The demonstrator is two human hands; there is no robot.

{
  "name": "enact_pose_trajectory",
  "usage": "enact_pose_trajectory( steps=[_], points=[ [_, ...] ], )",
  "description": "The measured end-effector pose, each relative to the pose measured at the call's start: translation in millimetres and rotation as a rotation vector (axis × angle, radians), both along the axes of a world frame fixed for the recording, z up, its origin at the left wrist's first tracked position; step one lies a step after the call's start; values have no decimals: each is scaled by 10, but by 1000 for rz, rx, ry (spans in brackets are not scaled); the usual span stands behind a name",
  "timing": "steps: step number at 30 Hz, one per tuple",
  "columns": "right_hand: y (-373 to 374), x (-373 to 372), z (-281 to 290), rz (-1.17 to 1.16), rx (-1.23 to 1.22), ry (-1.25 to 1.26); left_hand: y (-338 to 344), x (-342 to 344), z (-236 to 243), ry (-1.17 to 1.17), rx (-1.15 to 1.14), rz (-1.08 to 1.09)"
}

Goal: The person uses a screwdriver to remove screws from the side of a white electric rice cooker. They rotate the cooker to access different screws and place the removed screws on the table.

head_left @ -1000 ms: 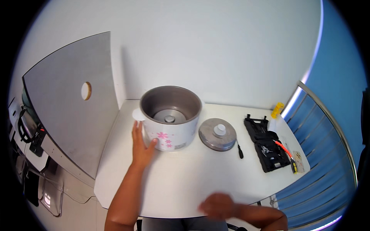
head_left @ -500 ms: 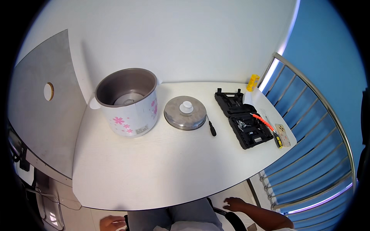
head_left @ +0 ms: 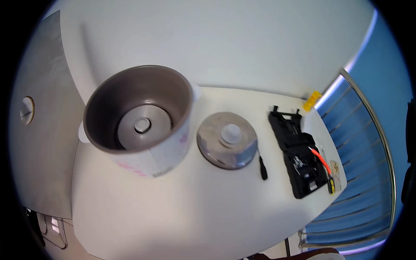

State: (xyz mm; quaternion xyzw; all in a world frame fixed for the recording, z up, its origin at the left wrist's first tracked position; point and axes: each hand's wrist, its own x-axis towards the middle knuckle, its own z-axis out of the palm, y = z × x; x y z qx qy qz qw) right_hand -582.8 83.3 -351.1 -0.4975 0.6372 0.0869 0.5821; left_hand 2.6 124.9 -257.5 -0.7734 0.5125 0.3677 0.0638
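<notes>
A large white rice cooker body (head_left: 167,158) with pink flowers and side handles stands on the left of the table. Its deep brown-grey interior (head_left: 169,89) holds no pot, and a metal heating plate (head_left: 158,125) with a round centre shows at the bottom. Right of it lies a round steel lid (head_left: 212,145) with a white knob (head_left: 231,134). A screwdriver (head_left: 263,169) with a black handle lies beside the lid. My right hand (head_left: 262,256) is barely in view at the lower edge, below the table edge, its fingers cut off. My left hand is out of view.
An open black tool case (head_left: 299,173) lies at the right, with an orange flexible-shaft driver (head_left: 320,159) across its side. Behind it stands a yellow container (head_left: 312,100). A metal railing (head_left: 368,104) borders the table's right; a grey panel (head_left: 47,147) stands at its left.
My view has moved closer to the table, so the cooker and lid look larger. My left hand has dropped out of view, and my right hand has slipped to the lower edge.
</notes>
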Motion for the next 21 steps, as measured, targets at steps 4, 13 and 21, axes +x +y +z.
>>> enact_pose_trajectory(
  steps=[4, 13, 21],
  points=[
    [-180, 60, 73, -81, 132, -14, -172, 0, 139, 3, 58, 36],
    [-529, 59, 330, -91, 226, -7, -575, 41, 475, 20, 119, 111],
    [-547, -90, 130, -51, 143, -23, -518, 33, 294, 45, 37, 135]
  ],
)
